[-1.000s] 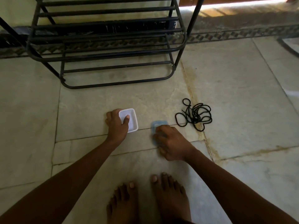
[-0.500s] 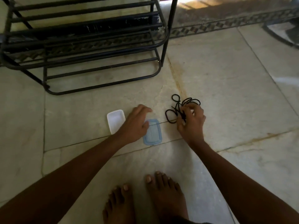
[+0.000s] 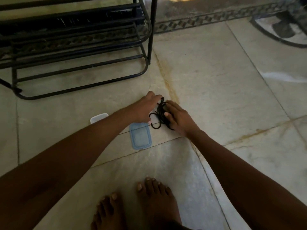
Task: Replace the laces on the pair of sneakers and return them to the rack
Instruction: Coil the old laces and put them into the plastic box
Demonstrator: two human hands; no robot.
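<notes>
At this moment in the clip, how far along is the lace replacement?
Early. Done: the small box lies open on the floor with its blue lid off beside it. In hand: the left hand and right hand close in from either side on the bundle of black laces. Left: all lacing, since no sneakers are in view and the shelves of the rack that show hold none.

Both hands meet over a bundle of black laces (image 3: pixel 160 115) on the tiled floor (image 3: pixel 216 83). The left hand (image 3: pixel 146 108) and right hand (image 3: pixel 178 118) press in on the bundle from either side, fingers curled around it. A blue lid (image 3: pixel 140 138) lies just beside the laces, a white container (image 3: pixel 98 117) partly hidden behind the left forearm. A black metal rack (image 3: pixel 79 47) stands beyond. Bare feet (image 3: pixel 141 208) show below.
</notes>
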